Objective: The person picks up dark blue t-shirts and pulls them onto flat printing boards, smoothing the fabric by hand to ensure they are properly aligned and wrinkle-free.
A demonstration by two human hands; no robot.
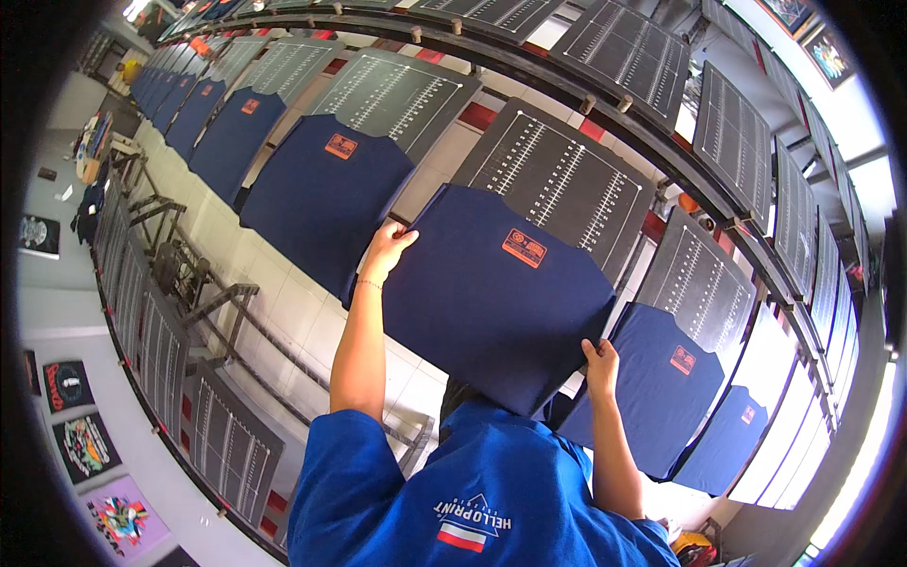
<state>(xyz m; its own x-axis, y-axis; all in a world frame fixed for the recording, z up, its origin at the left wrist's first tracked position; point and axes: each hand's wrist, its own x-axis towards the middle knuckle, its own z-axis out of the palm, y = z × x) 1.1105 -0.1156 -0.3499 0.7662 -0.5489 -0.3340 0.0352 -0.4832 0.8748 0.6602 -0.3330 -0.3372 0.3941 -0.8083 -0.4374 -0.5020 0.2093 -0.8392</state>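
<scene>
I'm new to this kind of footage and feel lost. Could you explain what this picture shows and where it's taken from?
There is no machine arm here: a person works with two bare hands. The camera sits on their head and looks down, and its fisheye lens bends straight edges. The person wears a blue shirt. The left hand and right hand hold a navy shirt by its side edges. It lies partly over a dark board with white scale marks, and bears an orange print near the neckline. On either side, other navy shirts with similar prints lie on more boards, forming a long row.
</scene>
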